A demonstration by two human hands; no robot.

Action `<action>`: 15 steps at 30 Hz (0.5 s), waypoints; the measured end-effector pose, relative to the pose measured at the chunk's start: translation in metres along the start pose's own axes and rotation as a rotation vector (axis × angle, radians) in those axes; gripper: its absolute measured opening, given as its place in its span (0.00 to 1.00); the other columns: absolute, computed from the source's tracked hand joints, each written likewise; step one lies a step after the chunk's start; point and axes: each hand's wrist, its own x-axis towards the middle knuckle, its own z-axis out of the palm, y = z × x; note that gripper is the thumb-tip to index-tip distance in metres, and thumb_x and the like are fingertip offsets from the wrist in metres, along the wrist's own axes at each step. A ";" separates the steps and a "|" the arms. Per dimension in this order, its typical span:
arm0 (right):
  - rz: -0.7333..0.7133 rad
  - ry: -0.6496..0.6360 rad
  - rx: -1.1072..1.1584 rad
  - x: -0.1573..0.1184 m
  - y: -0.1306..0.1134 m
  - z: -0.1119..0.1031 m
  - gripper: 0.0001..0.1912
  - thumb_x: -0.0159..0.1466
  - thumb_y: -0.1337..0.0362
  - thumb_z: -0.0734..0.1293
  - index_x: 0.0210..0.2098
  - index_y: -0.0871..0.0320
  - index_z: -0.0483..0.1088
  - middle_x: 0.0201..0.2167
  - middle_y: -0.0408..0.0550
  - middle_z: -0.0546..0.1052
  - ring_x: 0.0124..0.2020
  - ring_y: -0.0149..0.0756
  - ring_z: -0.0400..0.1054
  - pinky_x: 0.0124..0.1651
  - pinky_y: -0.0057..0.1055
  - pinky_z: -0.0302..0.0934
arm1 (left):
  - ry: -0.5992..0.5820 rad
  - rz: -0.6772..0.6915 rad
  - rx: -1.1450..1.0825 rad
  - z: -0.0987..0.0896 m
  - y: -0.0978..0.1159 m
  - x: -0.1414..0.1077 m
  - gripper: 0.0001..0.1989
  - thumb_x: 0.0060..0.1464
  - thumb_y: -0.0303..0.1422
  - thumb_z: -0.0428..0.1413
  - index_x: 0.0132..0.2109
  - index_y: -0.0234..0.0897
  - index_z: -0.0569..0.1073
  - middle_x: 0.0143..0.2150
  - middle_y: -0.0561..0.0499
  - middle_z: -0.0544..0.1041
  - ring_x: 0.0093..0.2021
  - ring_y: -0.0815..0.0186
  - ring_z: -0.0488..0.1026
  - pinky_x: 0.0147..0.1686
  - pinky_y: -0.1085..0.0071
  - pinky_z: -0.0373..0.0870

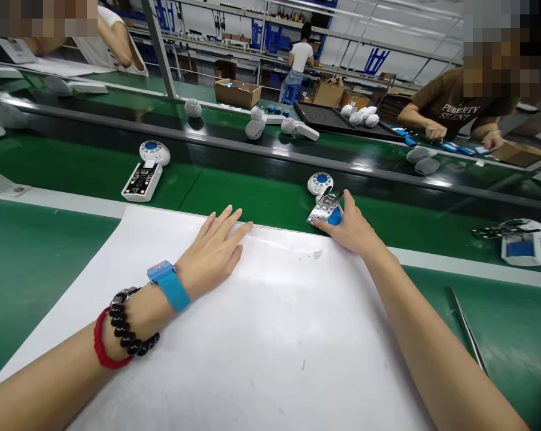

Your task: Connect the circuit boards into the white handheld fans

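My left hand (214, 254) lies palm down on a white sheet (261, 359), fingers stretched out toward its far edge and holding nothing. My right hand (353, 227) grips a white handheld device (319, 182) at the sheet's far edge, thumb and fingers around its lower end. That device has a round head with a blue disc. Its circuit board (325, 205) sits tilted over the body, and a blue part shows beneath it. My palm hides some of the body.
A similar device (142, 179) with its board showing lies ahead left; another opened one (522, 248) lies right. Tweezers (468, 332) rest beside my right forearm. Beyond the metal rail (270, 149) are several white parts, a black tray (324, 123), a cardboard box (237, 94) and co-workers.
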 end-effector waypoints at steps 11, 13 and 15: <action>-0.066 -0.009 0.167 -0.006 -0.018 0.006 0.47 0.57 0.54 0.74 0.69 0.56 0.52 0.60 0.59 0.68 0.59 0.59 0.63 0.58 0.52 0.60 | 0.047 0.066 -0.116 -0.008 0.003 0.000 0.21 0.64 0.30 0.46 0.62 0.35 0.66 0.70 0.39 0.58 0.73 0.49 0.47 0.69 0.43 0.52; 0.022 -0.026 0.415 -0.003 -0.019 0.005 0.44 0.56 0.56 0.75 0.67 0.59 0.57 0.58 0.59 0.70 0.57 0.57 0.65 0.58 0.50 0.60 | 0.072 0.106 -0.219 -0.015 0.007 0.000 0.19 0.64 0.29 0.45 0.60 0.35 0.69 0.69 0.40 0.61 0.72 0.51 0.49 0.70 0.44 0.52; 0.094 -0.103 0.655 -0.002 -0.022 0.000 0.35 0.61 0.55 0.71 0.63 0.63 0.61 0.54 0.60 0.74 0.53 0.52 0.70 0.53 0.44 0.65 | 0.086 0.119 -0.409 -0.023 0.014 0.000 0.18 0.64 0.30 0.46 0.56 0.35 0.72 0.66 0.42 0.66 0.71 0.53 0.55 0.69 0.48 0.56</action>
